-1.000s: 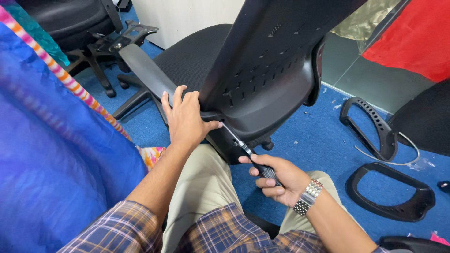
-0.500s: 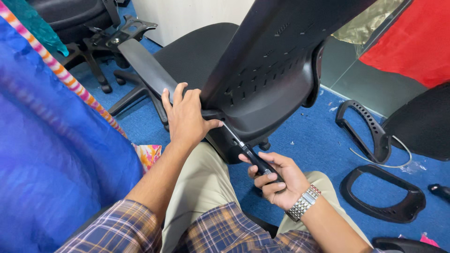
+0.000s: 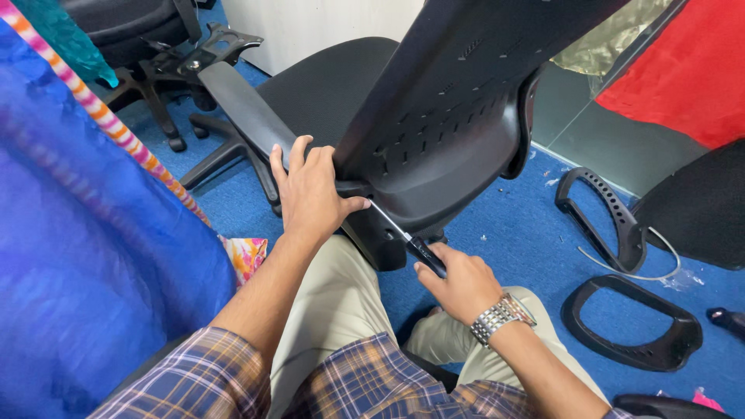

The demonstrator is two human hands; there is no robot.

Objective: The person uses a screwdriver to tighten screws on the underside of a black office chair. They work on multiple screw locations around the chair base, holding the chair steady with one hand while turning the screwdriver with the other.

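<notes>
A black plastic office chair backrest (image 3: 458,116) tilts up in front of me, joined to a black fabric seat (image 3: 326,85). My left hand (image 3: 310,190) presses flat on the backrest's lower left edge, thumb hooked under the bracket. A screwdriver (image 3: 407,240) with a black handle is gripped in my right hand (image 3: 458,279), its metal shaft pointing up-left into the joint beside my left thumb. A metal watch sits on my right wrist. My beige trousers and plaid sleeves fill the lower view.
Two loose black armrest loops (image 3: 605,225) (image 3: 632,326) lie on the blue carpet at right. A chair base with casters (image 3: 202,147) sits at upper left. Blue cloth with a striped border (image 3: 85,233) fills the left. A red panel (image 3: 683,70) stands at upper right.
The view has shifted slightly. Both hands keep their hold; the right hand with the screwdriver has stayed at the joint.
</notes>
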